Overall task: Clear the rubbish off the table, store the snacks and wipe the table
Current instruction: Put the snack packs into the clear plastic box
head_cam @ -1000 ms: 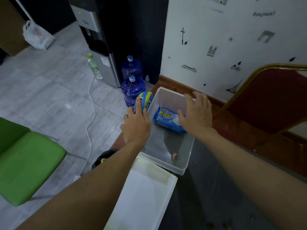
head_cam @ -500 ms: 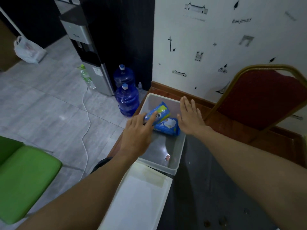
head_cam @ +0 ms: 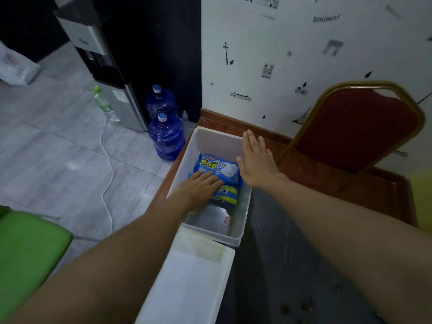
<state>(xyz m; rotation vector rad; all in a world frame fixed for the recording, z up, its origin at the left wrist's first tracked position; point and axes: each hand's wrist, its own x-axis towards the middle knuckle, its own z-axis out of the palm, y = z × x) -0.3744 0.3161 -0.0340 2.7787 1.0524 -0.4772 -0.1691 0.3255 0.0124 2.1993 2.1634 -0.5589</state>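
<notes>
Where the head camera looks down, a clear rectangular plastic storage box stands at the far left corner of a dark tabletop, and everything else is placed from that box. Inside it, on the far half of its floor, lies a blue plastic snack packet with yellow lettering. A second blue-and-yellow snack packet lies just nearer, touching the first.

The left hand reaches into the box from its near left side, fingers stretched almost flat across both packets and pressing on them, curled round neither. The right hand is at the box's right wall, fingers straight and together, holding nothing; whether it touches the rim cannot be told. A small pale scrap sits on the bare floor of the box at its near end.

Just at the box's near end lies a flat white rectangular plastic lid. Right of the box stands a red padded chair with a gold metal frame. Left of the box, on the grey tiled floor, stand two blue water jugs, with a silver and black water dispenser beyond them. Nearer than the box and to its right, brown crumbs dot the tabletop.
</notes>
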